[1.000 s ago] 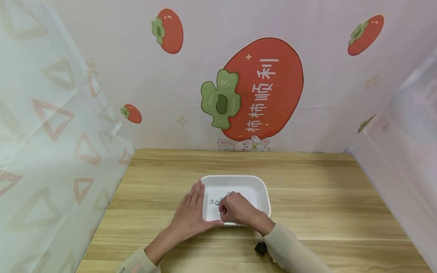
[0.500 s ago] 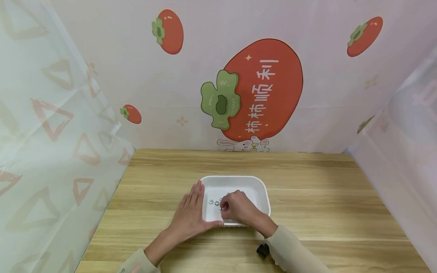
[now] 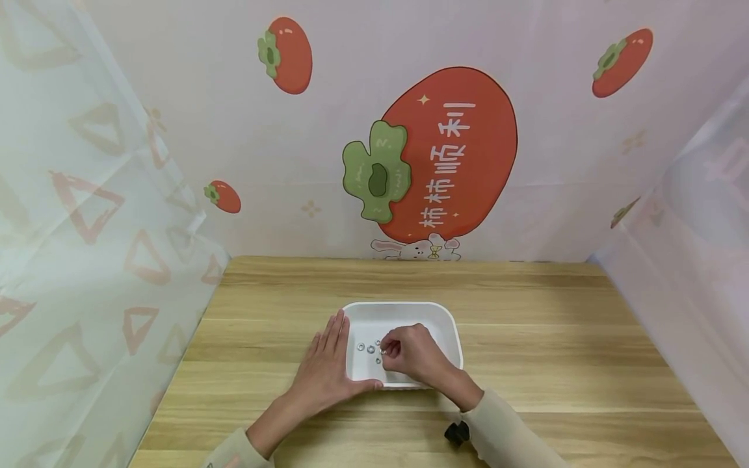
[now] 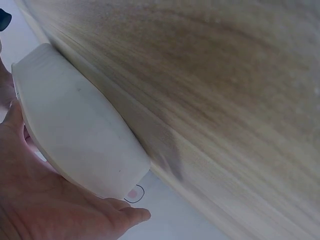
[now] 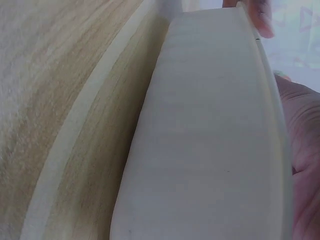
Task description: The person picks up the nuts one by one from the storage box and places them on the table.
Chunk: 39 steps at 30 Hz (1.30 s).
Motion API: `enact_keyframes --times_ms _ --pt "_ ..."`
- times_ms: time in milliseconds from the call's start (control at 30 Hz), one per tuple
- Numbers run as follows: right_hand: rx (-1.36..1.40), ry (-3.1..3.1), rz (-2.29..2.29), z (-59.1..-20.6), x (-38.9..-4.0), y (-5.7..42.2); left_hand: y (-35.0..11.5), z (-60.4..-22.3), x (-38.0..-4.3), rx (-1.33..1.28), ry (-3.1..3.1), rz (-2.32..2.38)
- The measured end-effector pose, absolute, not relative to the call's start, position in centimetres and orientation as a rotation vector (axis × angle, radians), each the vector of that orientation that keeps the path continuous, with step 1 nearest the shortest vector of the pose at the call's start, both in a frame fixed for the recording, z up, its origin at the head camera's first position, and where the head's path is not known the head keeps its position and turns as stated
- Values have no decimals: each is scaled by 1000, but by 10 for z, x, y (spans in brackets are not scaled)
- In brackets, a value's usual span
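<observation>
A white rectangular tray (image 3: 433, 318) sits on the table with several small silver metal nuts (image 3: 371, 350) lying in its left half. My left hand (image 3: 324, 367) rests along the tray's left rim, fingers straight and together, thumb laid along the front rim. In the left wrist view that hand (image 4: 55, 205) lies against the rim of the tray (image 4: 80, 125). My right hand (image 3: 415, 351) reaches over the front rim into the tray, fingers curled. Its thumb and fingertips pinch at a nut (image 3: 383, 351) that is partly covered. In the right wrist view the tray wall (image 5: 200, 125) hides the fingertips.
A small black object (image 3: 456, 433) is beside the right sleeve (image 3: 509, 429). The wood-grain table (image 3: 556, 364) ends at a printed backdrop (image 3: 468, 156), with fabric sides left and right.
My right hand shifts slightly right and turns within the tray, bringing more of the nuts by its fingertips into sight. The left hand stays on the rim.
</observation>
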State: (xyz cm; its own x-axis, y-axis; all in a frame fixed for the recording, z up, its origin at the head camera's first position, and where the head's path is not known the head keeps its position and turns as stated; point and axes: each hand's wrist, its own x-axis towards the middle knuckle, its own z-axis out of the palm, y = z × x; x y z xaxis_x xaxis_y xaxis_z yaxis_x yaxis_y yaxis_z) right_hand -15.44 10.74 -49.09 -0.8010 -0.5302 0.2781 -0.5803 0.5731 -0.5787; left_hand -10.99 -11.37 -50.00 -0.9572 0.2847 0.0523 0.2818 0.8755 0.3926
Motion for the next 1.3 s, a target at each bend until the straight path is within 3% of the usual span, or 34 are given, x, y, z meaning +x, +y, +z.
enact_keyframes --times_ms 1300 --pt "481 -2594 1538 -483 -142 144 -114 -502 -109 425 2930 825"
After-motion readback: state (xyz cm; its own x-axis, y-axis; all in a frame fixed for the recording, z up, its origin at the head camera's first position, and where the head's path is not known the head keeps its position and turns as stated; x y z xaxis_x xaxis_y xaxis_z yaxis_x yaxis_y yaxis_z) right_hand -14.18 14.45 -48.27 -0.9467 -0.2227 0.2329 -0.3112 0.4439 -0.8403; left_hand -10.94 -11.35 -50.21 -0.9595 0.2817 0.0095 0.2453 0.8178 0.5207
